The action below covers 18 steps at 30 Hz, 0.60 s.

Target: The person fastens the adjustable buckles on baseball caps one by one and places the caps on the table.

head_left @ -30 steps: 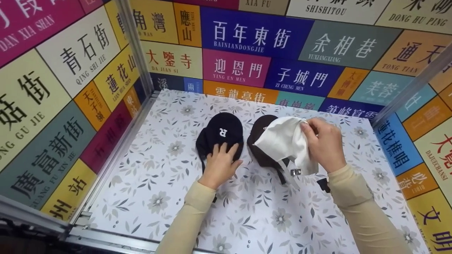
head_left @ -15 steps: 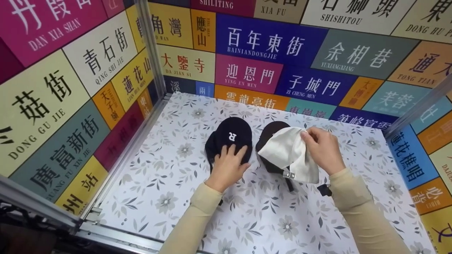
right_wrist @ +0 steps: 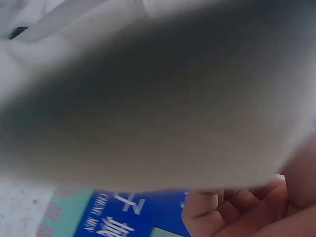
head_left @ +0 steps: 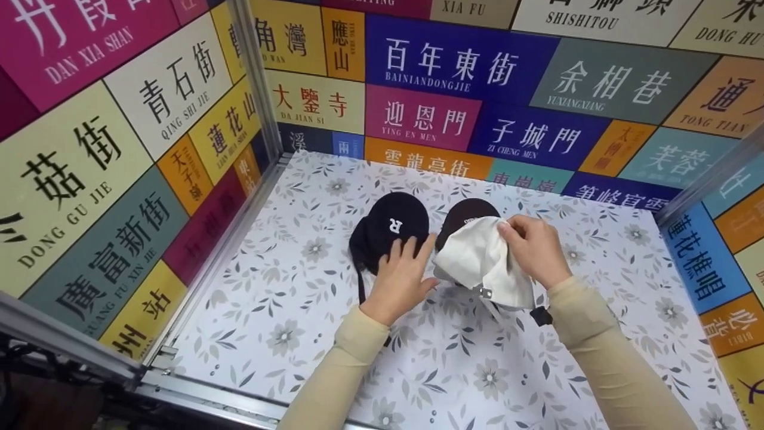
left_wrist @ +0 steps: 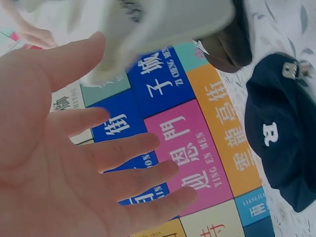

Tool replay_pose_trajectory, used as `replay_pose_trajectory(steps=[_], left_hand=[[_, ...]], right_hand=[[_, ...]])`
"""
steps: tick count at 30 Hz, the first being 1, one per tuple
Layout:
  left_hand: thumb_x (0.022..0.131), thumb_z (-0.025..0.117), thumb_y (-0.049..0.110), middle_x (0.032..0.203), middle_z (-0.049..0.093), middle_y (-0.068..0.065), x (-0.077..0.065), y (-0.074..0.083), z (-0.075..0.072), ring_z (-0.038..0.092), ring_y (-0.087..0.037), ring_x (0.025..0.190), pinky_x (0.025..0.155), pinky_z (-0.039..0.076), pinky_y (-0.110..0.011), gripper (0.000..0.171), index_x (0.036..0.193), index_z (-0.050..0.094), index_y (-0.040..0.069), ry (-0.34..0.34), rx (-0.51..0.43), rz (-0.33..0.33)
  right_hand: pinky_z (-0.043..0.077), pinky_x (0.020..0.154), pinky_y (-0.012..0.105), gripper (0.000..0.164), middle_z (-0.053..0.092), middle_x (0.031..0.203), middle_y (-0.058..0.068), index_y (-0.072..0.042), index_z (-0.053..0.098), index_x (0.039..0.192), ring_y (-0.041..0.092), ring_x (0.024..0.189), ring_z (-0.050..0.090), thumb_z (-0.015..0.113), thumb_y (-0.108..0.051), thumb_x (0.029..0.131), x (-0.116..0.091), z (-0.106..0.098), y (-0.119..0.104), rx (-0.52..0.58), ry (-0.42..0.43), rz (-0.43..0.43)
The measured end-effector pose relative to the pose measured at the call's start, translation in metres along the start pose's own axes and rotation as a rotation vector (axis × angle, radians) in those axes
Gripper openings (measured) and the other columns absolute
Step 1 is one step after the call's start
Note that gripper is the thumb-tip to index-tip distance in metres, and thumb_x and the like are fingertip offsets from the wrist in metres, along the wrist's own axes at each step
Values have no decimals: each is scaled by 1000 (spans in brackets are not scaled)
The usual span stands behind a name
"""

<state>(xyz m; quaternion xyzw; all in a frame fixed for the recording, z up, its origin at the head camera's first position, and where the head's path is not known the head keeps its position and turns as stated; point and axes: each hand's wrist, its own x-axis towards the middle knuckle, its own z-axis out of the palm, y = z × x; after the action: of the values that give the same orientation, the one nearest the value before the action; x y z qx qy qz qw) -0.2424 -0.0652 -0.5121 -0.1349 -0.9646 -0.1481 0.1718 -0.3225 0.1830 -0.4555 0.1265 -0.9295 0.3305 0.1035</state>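
In the head view my right hand (head_left: 535,248) pinches the edge of a white cap (head_left: 480,254) with a metal strap buckle. The cap hangs in front of a dark brown cap (head_left: 468,210) and covers much of it. My left hand (head_left: 401,283), fingers spread, hovers between the white cap and a navy cap (head_left: 391,218) lettered with a white R. The left wrist view shows that open palm, its thumb close to the white cap (left_wrist: 173,34). Cloth of the white cap (right_wrist: 148,128) fills most of the right wrist view, blurred, with curled fingers (right_wrist: 237,210) at its lower right.
The caps are on a table (head_left: 286,370) with a floral cover. Colourful sign-printed panels (head_left: 418,116) wall in its back and sides, with metal posts (head_left: 256,77) at the corners. A metal rail (head_left: 203,397) runs along the front edge.
My left hand has lifted off the navy cap and shifted right toward the white cap. The white cap, still in my right hand, has moved slightly left.
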Motion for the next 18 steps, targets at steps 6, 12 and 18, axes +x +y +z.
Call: replay_pose_trajectory(steps=[6,12,18], left_hand=[[74,70,45,133,40,-15,4,11,-1,36,-39,122,82,41,-53,91,145,17,27,29,5,74],[79,68,25,119,50,-6,11,26,6,44,-25,108,73,41,-35,32,108,58,20,239,-24,279],[85,57,19,96,55,3,15,38,19,51,-17,85,67,39,-28,14,98,64,19,299,-57,416]], right_hand=[[34,61,34,26,56,67,3,-16,63,81,21,64,47,53,-39,89,11,16,15,-38,5,46],[33,63,35,26,56,68,3,-16,63,83,23,66,48,53,-40,89,21,23,23,-68,62,17],[33,63,35,28,57,69,2,-17,63,85,22,66,49,52,-42,89,30,31,24,-69,77,6]])
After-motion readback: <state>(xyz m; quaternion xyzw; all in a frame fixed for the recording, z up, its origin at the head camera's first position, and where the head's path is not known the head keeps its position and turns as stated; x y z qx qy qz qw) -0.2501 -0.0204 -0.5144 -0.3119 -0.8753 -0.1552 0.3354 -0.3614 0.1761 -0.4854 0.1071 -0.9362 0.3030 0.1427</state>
